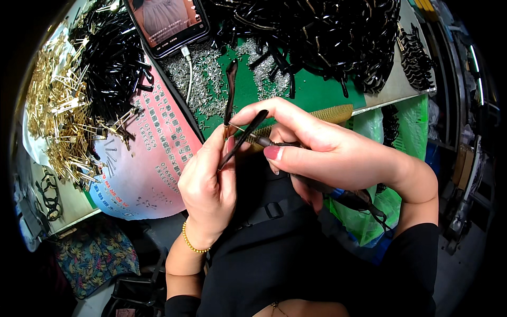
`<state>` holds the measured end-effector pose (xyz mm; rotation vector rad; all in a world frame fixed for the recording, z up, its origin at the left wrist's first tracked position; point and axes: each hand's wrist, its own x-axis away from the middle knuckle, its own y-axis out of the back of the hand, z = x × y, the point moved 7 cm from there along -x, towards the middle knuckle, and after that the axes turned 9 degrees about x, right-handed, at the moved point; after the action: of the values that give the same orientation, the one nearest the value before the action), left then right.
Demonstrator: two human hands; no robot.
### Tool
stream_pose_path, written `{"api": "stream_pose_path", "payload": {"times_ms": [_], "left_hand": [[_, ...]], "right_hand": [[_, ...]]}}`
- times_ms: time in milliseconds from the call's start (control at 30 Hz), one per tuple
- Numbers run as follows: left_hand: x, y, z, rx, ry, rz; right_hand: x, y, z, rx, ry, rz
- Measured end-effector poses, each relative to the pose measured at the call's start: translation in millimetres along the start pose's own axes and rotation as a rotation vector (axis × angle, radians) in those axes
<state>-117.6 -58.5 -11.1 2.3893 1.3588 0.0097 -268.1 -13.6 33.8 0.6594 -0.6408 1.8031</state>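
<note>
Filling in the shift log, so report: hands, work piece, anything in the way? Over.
Left hand pinching dark glasses arms. Right hand gripping slim tool, thin tip near one arm's base. Small silver pieces scattered beyond; nothing visibly blocking.

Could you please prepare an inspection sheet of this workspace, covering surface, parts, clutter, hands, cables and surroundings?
Surface: green mat, partly covered by small silver pieces.
Job's things: two slim dark pieces, a thin-tipped tool, heaps of glossy black pieces and gold-coloured pieces.
Clutter: lit phone, pink-and-blue printed sheet.
Hands: left hand pinches the slim dark pieces; right hand grips the tool.
Cables: white cable plugged into the phone.
Surroundings: green plastic bag at right, patterned cloth at lower left.
</note>
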Motion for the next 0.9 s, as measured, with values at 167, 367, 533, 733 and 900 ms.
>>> {"api": "stream_pose_path", "payload": {"times_ms": [167,367,533,733,900], "left_hand": [[0.8,-2.9,-5.2,-0.113,-0.029,0.031],[-5.6,-3.7,-15.4,-0.113,-0.177,-0.05],[-1.8,-2.2,-11.2,-0.105,-0.085,0.004],[-0.9,-1.5,-7.1,-0.055,-0.052,0.005],[-1.5,-2.8,-17.1,-0.246,-0.266,0.003]], "right_hand": [[3.2,1.7,-6.0,-0.146,-0.03,0.053],[4.7,1.0,-10.1,-0.164,-0.022,0.06],[4.1,-0.6,-10.9,-0.146,-0.006,0.061],[1.5,-1.5,-8.1,-0.148,-0.024,0.032],[5.9,-3.6,-10.3,-0.271,-0.038,0.063]]}}
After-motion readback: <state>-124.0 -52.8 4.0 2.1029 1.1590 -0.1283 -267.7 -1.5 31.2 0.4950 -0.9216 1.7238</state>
